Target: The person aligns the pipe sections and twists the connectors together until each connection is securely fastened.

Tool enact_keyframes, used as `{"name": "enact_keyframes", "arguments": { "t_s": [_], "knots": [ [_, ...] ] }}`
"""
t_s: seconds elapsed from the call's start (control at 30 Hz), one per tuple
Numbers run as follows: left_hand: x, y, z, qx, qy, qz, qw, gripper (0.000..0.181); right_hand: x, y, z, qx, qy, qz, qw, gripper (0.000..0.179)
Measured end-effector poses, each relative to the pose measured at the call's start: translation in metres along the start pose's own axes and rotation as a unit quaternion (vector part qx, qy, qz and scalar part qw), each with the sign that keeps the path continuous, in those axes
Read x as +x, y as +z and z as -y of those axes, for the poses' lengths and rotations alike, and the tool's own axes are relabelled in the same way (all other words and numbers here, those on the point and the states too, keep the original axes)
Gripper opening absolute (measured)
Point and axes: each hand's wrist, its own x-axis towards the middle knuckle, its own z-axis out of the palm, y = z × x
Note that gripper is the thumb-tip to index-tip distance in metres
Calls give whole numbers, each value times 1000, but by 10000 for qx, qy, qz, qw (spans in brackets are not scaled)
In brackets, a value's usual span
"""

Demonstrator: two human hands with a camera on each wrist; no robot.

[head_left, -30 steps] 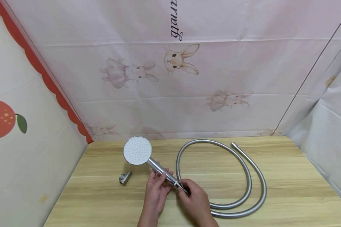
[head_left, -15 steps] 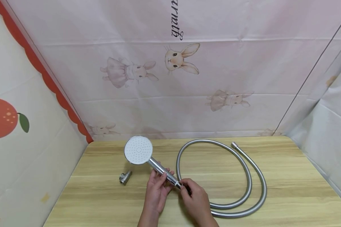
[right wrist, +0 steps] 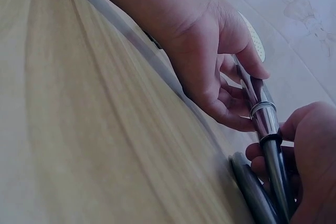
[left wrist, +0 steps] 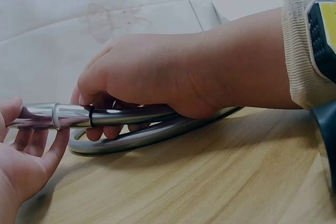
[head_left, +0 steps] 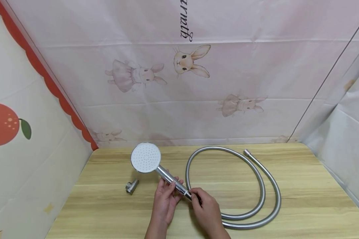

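A chrome shower head (head_left: 146, 157) with a white nozzle face is raised over the table, its handle slanting down to the right. My left hand (head_left: 166, 199) holds that handle between thumb and fingers. At the handle's lower end sits the chrome connector (left wrist: 73, 116) of a grey metal shower hose (head_left: 261, 186), meeting the handle at a pale ring. My right hand (head_left: 205, 209) grips the hose at this connector, as the right wrist view also shows. Part of the connector is hidden behind my right fingers in the head view.
A small chrome angled fitting (head_left: 132, 187) lies on the wooden table (head_left: 107, 215), left of my left hand. The hose loops across the right side, its free end (head_left: 246, 152) near the back edge. Printed cloth walls (head_left: 167, 122) stand behind and at both sides.
My right thumb and fingers have shifted slightly on the connector. The shower head has moved a touch to the right, while the fitting and hose loop lie as before.
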Motion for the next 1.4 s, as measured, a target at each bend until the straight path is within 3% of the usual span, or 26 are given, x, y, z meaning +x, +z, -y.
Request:
{"name": "enact_keyframes", "arguments": {
  "t_s": [0.3,0.63,1.1,1.4],
  "knots": [
    [1,-1,1,19,29,4,10000,72,0,2,-1,53,-173,-39,9998,10],
    [0,-2,1,-11,69,-18,10000,72,-1,4,-5,-42,-330,-10,9994,35],
    [1,-3,2,-73,86,22,9999,71,-2,4,-4,-10,-255,-65,9997,19],
    [1,-3,3,-37,132,61,9999,70,0,5,-5,30,-444,-174,9989,17]
  ]
}}
